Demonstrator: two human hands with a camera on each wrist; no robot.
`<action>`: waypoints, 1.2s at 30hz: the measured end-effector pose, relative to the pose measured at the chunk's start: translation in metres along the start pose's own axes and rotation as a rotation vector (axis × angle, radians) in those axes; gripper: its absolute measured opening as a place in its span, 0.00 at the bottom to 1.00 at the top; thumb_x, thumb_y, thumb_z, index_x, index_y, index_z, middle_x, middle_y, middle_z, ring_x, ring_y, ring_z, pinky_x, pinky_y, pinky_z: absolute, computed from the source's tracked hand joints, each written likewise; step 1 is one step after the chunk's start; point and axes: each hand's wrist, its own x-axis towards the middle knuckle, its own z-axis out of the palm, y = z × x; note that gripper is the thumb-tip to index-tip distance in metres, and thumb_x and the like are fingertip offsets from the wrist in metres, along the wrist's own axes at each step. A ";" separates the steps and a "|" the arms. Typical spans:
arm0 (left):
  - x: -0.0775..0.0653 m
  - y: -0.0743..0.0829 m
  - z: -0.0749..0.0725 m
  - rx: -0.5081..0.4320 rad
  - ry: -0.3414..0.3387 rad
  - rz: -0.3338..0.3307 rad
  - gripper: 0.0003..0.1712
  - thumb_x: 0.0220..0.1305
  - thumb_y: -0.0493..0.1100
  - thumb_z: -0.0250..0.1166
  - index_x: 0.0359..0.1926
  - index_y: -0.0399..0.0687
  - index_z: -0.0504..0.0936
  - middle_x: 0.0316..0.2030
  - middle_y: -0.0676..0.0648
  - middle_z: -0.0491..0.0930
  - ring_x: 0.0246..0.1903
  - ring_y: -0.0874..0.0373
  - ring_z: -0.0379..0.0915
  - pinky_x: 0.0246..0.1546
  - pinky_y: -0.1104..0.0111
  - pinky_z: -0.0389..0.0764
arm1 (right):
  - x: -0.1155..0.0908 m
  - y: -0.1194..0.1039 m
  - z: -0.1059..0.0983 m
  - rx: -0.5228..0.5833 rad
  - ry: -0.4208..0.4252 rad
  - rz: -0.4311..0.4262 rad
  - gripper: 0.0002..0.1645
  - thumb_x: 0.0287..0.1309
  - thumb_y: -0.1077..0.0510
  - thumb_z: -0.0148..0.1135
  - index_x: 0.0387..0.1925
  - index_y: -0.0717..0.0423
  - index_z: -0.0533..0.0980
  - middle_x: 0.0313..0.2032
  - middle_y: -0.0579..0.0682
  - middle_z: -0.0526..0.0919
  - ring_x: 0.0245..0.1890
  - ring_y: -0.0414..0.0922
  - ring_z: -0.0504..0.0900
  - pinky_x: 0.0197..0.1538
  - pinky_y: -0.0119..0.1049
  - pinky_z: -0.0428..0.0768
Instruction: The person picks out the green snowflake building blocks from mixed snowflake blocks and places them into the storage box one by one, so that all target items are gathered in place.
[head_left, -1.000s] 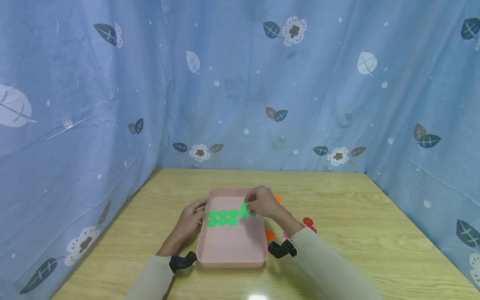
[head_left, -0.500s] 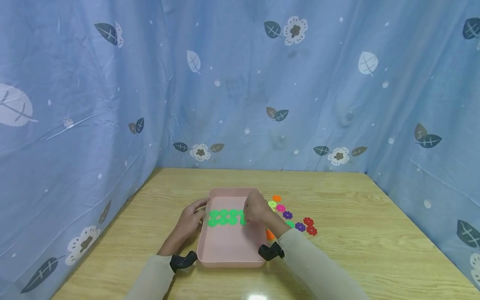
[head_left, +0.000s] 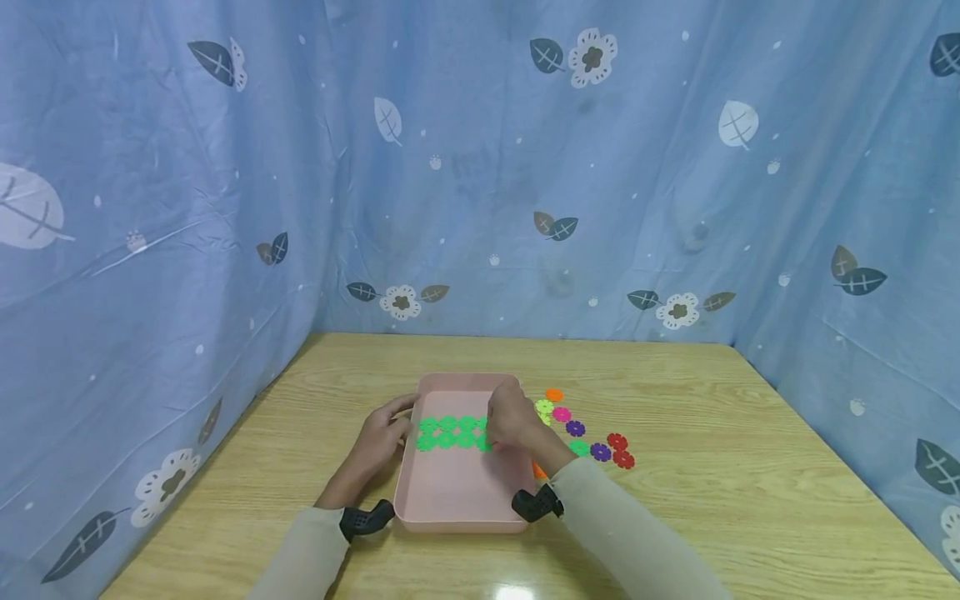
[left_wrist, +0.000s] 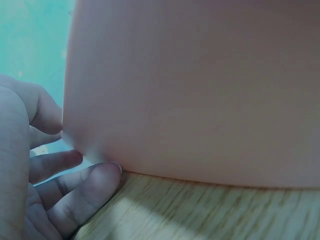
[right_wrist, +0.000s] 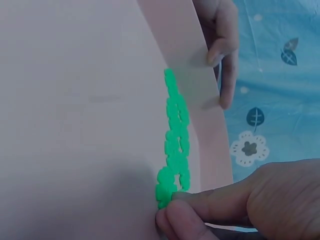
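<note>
A pink rectangular tray (head_left: pixel 465 492) lies on the table, with two rows of green snowflake discs (head_left: pixel 447 439) across its floor. My right hand (head_left: pixel 513 418) is over the tray's right side, at the right end of these rows. In the right wrist view, its thumb and finger pinch the nearest green snowflake disc (right_wrist: pixel 165 187), beside the others. My left hand (head_left: pixel 380 437) touches the outside of the tray's left wall near the far corner; its fingertips (left_wrist: pixel 106 176) meet the wall low down in the left wrist view. My right hand hides part of the rows in the head view.
Right of the tray lie loose snowflake discs: orange (head_left: pixel 553 395), yellow (head_left: pixel 544 407), pink (head_left: pixel 562 414), purple (head_left: pixel 575 428), green (head_left: pixel 579 448) and red (head_left: pixel 623 459). A blue patterned curtain (head_left: pixel 480 167) stands around the wooden table (head_left: pixel 712 467).
My right hand has moved slightly left and down at the right end of the green rows, uncovering loose discs beside the tray. My left hand has stayed at the tray's left wall.
</note>
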 end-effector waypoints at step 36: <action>-0.002 0.003 0.001 0.005 0.002 -0.001 0.32 0.65 0.33 0.51 0.71 0.41 0.71 0.65 0.35 0.73 0.31 0.50 0.80 0.27 0.62 0.86 | 0.001 -0.001 -0.019 -0.103 0.034 -0.041 0.26 0.49 0.72 0.63 0.07 0.50 0.63 0.10 0.41 0.55 0.14 0.39 0.53 0.17 0.31 0.56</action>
